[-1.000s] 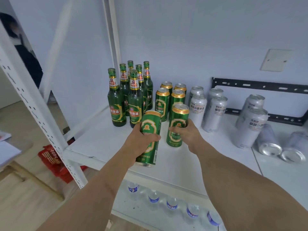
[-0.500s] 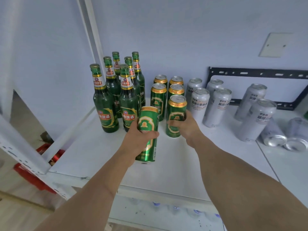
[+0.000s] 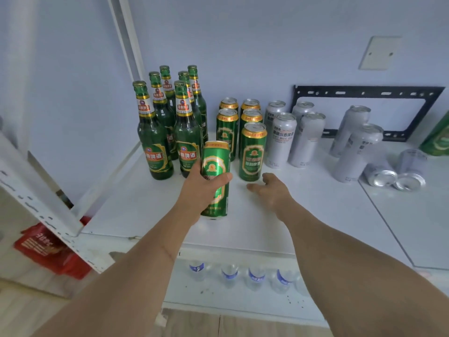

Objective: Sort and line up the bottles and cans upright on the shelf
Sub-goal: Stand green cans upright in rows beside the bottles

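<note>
White shelf [image 3: 136, 210] – L hand [image 3: 202, 190] grips green beer can [image 3: 215, 176] upright; R hand [image 3: 271, 190] loose, fingers apart, empty – beside front green can [image 3: 252, 152].

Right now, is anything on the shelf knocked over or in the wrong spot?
Yes. Two silver cans lie on their sides at the right, bottoms facing out, while the other silver cans stand upright. A green can also leans at the far right edge, away from the green cans.
</note>
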